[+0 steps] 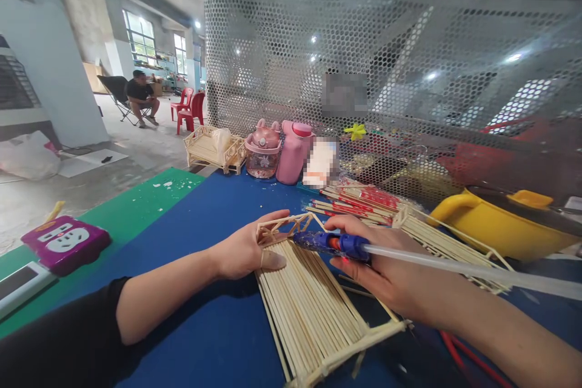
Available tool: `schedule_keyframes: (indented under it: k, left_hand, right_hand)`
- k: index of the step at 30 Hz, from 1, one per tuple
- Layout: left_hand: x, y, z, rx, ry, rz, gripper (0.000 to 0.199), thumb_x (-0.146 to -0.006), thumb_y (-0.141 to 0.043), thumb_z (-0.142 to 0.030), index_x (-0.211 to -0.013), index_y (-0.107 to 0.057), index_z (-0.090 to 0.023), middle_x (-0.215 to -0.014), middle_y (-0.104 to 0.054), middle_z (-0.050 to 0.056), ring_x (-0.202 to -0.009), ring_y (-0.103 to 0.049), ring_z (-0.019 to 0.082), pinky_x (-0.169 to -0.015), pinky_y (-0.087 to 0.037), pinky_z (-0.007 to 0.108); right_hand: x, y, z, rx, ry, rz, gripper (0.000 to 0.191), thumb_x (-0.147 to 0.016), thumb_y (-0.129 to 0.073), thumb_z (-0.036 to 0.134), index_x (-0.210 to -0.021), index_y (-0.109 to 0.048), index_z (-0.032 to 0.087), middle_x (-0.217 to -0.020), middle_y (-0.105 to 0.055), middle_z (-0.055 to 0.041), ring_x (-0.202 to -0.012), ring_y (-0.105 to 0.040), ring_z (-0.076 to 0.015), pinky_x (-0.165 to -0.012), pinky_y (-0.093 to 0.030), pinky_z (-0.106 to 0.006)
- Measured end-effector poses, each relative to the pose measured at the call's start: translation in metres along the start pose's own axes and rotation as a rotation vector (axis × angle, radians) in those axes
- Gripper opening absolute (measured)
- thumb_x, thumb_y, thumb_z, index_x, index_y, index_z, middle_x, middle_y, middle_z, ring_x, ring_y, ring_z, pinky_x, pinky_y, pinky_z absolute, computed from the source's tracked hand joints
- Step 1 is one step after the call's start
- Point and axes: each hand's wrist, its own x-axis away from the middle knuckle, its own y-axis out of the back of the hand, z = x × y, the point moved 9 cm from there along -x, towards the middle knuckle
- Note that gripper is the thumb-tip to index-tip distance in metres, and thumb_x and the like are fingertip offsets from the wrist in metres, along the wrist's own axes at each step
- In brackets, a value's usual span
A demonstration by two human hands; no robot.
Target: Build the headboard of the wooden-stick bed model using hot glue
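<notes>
My left hand (248, 248) grips the far left corner of a small model bed made of wooden sticks (313, 303), thumb on top of the slats. In my right hand (377, 260) is a blue hot glue gun (327, 244), with a long white glue stick (454, 264) running out of its back. The nozzle points left, close to the stick rail at the bed's far end. Whether the tip touches the wood I cannot tell. My right fingers wrap the gun's body, and its handle is mostly hidden.
Behind stand a finished-looking stick frame (207, 148), a pink jar (262, 154) and a pink bottle (293, 154). Bundled sticks (359, 200), another stick piece (436, 239) and a yellow pot (491, 224) lie right. A purple power strip (66, 242) sits left. Beyond, a person (142, 97) sits.
</notes>
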Motion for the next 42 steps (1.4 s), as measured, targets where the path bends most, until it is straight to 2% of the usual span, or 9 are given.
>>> schedule_keyframes:
  k: [8, 20, 26, 29, 32, 35, 39, 42]
  left_hand:
    - [-0.001, 0.002, 0.003, 0.005, -0.018, 0.011, 0.086, -0.059, -0.073, -0.007, -0.136, -0.036, -0.019, -0.143, -0.041, 0.015, -0.133, -0.035, 0.028, -0.111, -0.022, 0.045]
    - [-0.001, 0.002, 0.002, -0.051, 0.012, 0.002, 0.088, -0.060, -0.074, -0.010, -0.137, -0.034, -0.016, -0.143, -0.040, 0.016, -0.132, -0.036, 0.028, -0.111, -0.022, 0.043]
    - [0.001, -0.001, 0.004, -0.051, 0.031, 0.013, 0.087, -0.061, -0.075, -0.015, -0.137, -0.033, -0.015, -0.141, -0.043, 0.016, -0.131, -0.037, 0.030, -0.110, -0.024, 0.043]
    - [0.001, -0.001, 0.004, -0.037, 0.016, 0.016, 0.082, -0.062, -0.076, -0.016, -0.134, -0.037, -0.016, -0.140, -0.044, 0.016, -0.129, -0.040, 0.030, -0.109, -0.026, 0.043]
    - [0.002, -0.001, 0.004, -0.037, 0.021, 0.015, 0.078, -0.064, -0.076, -0.019, -0.133, -0.041, -0.015, -0.139, -0.046, 0.017, -0.127, -0.043, 0.032, -0.106, -0.029, 0.045]
    - [0.002, -0.005, 0.003, -0.029, 0.019, 0.035, 0.075, -0.066, -0.076, -0.022, -0.133, -0.043, -0.016, -0.134, -0.050, 0.016, -0.122, -0.047, 0.033, -0.103, -0.034, 0.046]
    - [0.004, -0.012, 0.004, 0.012, 0.017, 0.083, 0.071, -0.069, -0.074, -0.021, -0.133, -0.044, -0.020, -0.130, -0.056, 0.012, -0.118, -0.052, 0.030, -0.102, -0.037, 0.043]
    - [0.005, -0.014, 0.007, 0.030, 0.039, 0.103, 0.069, -0.073, -0.072, -0.023, -0.135, -0.042, -0.022, -0.130, -0.056, 0.011, -0.116, -0.053, 0.030, -0.101, -0.038, 0.044]
  right_hand:
    - [0.001, 0.002, 0.001, -0.022, -0.009, -0.036, 0.031, -0.083, -0.052, 0.034, -0.113, -0.054, 0.027, -0.086, -0.071, -0.0039, -0.072, -0.065, -0.0205, -0.062, -0.045, -0.029]
    - [0.002, 0.005, 0.004, -0.016, -0.031, -0.026, 0.028, -0.084, -0.050, 0.035, -0.111, -0.052, 0.027, -0.080, -0.070, -0.0020, -0.065, -0.064, -0.0186, -0.056, -0.044, -0.027]
    - [0.012, 0.007, -0.002, -0.043, -0.044, -0.010, 0.030, -0.086, -0.047, 0.037, -0.115, -0.049, 0.027, -0.092, -0.070, -0.0054, -0.073, -0.064, -0.0220, -0.063, -0.048, -0.033]
    - [0.022, 0.017, -0.011, -0.120, -0.073, -0.082, 0.030, -0.086, -0.046, 0.041, -0.113, -0.049, 0.028, -0.100, -0.068, -0.0062, -0.081, -0.064, -0.0238, -0.064, -0.049, -0.035]
    - [0.038, 0.031, -0.026, -0.148, -0.112, -0.194, 0.028, -0.085, -0.048, 0.042, -0.109, -0.051, 0.028, -0.100, -0.067, -0.0048, -0.084, -0.064, -0.0235, -0.067, -0.049, -0.034]
    - [0.059, 0.047, -0.052, -0.056, -0.164, -0.303, 0.029, -0.083, -0.051, 0.043, -0.107, -0.053, 0.029, -0.096, -0.067, -0.0037, -0.080, -0.065, -0.0238, -0.065, -0.050, -0.034]
    - [0.093, 0.065, -0.115, 0.167, -0.330, -0.400, 0.033, -0.081, -0.051, 0.038, -0.110, -0.052, 0.024, -0.099, -0.067, -0.0068, -0.085, -0.065, -0.0274, -0.072, -0.050, -0.038]
    - [0.117, 0.068, -0.170, 0.381, -0.435, -0.355, 0.036, -0.075, -0.050, 0.024, -0.110, -0.055, 0.020, -0.106, -0.067, -0.0090, -0.088, -0.065, -0.0288, -0.075, -0.049, -0.041]
